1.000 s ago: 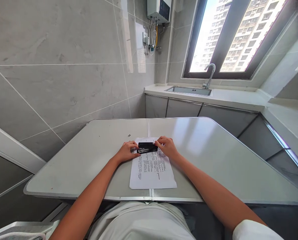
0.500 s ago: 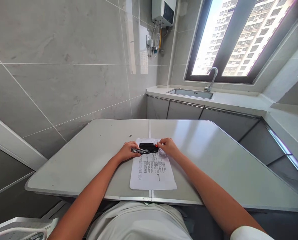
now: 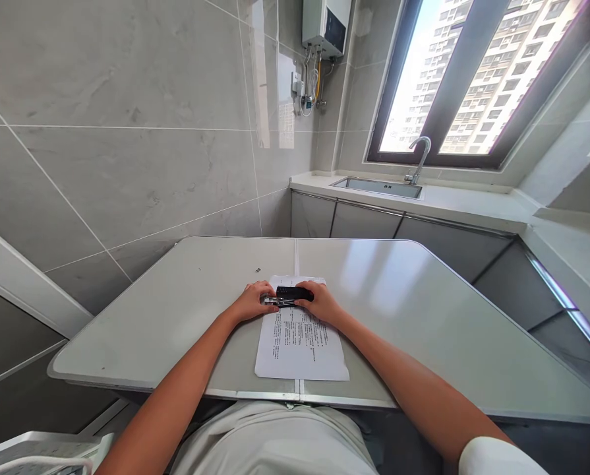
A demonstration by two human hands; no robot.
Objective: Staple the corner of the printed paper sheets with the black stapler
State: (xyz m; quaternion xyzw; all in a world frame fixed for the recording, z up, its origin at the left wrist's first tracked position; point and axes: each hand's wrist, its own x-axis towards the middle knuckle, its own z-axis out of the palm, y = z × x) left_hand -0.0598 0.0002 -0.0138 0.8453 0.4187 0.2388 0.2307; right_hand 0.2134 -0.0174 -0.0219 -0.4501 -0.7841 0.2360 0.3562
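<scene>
A black stapler (image 3: 288, 293) lies sideways over the upper part of a printed sheet of paper (image 3: 299, 356). My left hand (image 3: 252, 301) is closed on its left end, where a shiny metal part shows by the fingertips. Wrapped round the stapler's right end is my right hand (image 3: 321, 301), thumb on the near side and fingers on the far side. The fingers cover both ends of the stapler. Lines of print run across the sheet below it.
The paper lies on a pale folding table (image 3: 398, 330) with a seam down its middle. Small dark bits (image 3: 258, 270) rest beyond my left hand. Past the table stand a counter with a sink (image 3: 378, 187) and a faucet (image 3: 420, 158). A tiled wall (image 3: 126, 165) rises at left.
My right hand has slid left from the stapler's red-marked end to wrap round its right part, covering the red spot. My left hand stays at the left end.
</scene>
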